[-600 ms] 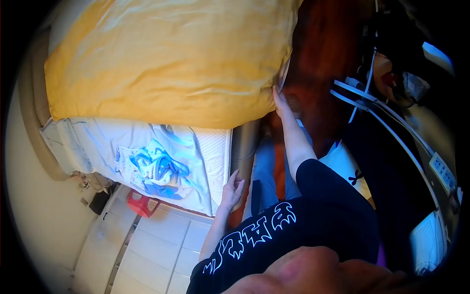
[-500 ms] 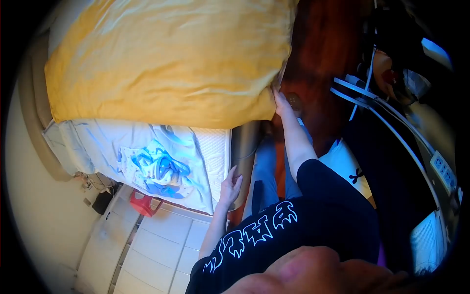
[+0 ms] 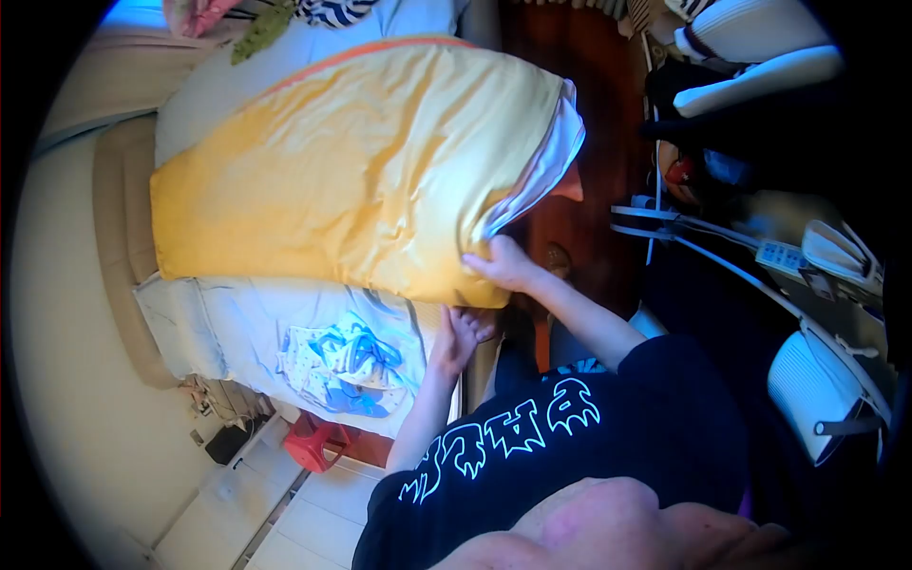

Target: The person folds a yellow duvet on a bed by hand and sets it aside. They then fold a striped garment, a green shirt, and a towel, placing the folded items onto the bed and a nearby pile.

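Note:
A large yellow quilt [image 3: 351, 180] lies over the bed, its near right side folded and bunched. My right hand [image 3: 505, 266] is closed on the quilt's edge near its right corner, where a pale lining shows. Just below the quilt's lower edge is my left hand [image 3: 461, 337], fingers apart, close to the mattress side; it does not appear to grip anything. Left of it, a crumpled blue-and-white patterned cloth [image 3: 351, 356] rests on the light sheet [image 3: 252, 318].
A red plastic stool [image 3: 312, 442] stands by white drawers [image 3: 275, 503] at the lower left. On the right are a curved white frame [image 3: 750, 285], a power strip [image 3: 781, 255] and a white ribbed bin [image 3: 807, 385]. Reddish wooden floor [image 3: 589, 247] runs beside the bed.
My right hand has moved left and down in view, pulling the quilt's right edge inward and exposing its lining. My left hand has come up to the quilt's lower edge. The view has shifted.

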`<control>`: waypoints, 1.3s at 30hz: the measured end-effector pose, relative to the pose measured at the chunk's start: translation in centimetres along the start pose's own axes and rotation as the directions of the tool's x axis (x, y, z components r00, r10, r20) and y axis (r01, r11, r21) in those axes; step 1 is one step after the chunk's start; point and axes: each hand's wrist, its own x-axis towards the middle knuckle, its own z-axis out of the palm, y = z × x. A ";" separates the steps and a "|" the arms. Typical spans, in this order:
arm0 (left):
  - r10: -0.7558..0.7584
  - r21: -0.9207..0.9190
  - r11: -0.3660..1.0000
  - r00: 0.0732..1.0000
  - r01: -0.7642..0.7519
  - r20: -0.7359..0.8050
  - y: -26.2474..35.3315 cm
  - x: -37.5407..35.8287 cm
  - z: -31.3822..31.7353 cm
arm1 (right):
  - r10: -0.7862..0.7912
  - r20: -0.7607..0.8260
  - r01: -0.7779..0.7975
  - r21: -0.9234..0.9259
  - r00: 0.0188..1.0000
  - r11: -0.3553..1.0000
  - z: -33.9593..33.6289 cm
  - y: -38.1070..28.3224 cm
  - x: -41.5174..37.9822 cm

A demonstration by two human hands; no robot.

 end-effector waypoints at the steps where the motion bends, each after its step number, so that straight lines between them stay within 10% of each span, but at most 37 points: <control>1: 0.068 -0.150 0.986 0.997 -0.072 -0.032 1.3 -0.3 2.2 | 0.015 0.002 -0.014 -0.199 1.000 0.980 0.8 -2.6 -0.1; 5: 0.295 -0.216 0.913 0.927 -0.345 -0.231 6.5 -0.3 4.7 | -0.123 0.072 0.138 -0.281 0.990 0.950 3.6 -8.8 -0.6; 8: 0.335 -0.205 0.902 0.915 -0.381 -0.225 11.0 -2.7 6.2 | -0.281 0.052 0.249 0.327 0.958 0.911 5.1 -8.2 0.7; 12: 0.333 -0.298 0.877 0.924 -0.377 -0.190 13.6 -4.3 7.5 | 0.000 0.589 -0.393 0.539 0.808 0.745 1.6 -8.1 -0.7; 14: 0.341 -0.316 0.868 0.922 -0.383 -0.182 14.4 -4.6 7.7 | 0.134 0.604 -0.578 0.638 0.785 0.508 0.5 -2.5 -1.5; 19: 0.334 -0.363 0.853 0.927 -0.375 -0.172 17.4 -6.0 6.9 | 0.594 0.303 -0.555 0.776 0.745 0.300 -3.7 1.9 -0.2; 23: 0.352 -0.391 0.824 0.912 -0.409 -0.211 19.8 -9.3 8.5 | 0.458 0.424 -0.607 0.688 0.781 0.398 -2.6 4.0 6.4; 27: 0.368 -0.446 0.793 0.910 -0.415 -0.192 21.7 -12.9 9.9 | 0.330 0.159 -0.251 0.933 0.930 0.259 -0.9 0.5 13.2; 32: 0.439 -0.451 0.708 0.838 -0.544 -0.323 23.2 -13.0 5.3 | 0.531 -0.387 0.052 0.841 0.754 0.539 -8.7 -1.2 24.8; 33: 0.472 -0.596 0.700 0.881 -0.393 -0.027 22.3 -12.3 -0.6 | 0.363 -0.342 0.098 0.831 0.867 0.548 -10.0 -1.3 26.7; 35: 0.468 -0.511 0.607 0.794 -0.608 -0.388 22.4 -12.3 -1.3 | 0.407 -0.380 0.029 0.759 0.831 0.651 -10.3 -8.7 27.4; 39: 0.516 -0.411 0.432 0.594 -0.803 -0.617 22.9 -12.7 0.2 | 0.027 -0.362 0.161 0.479 0.932 0.863 -9.2 -14.4 29.2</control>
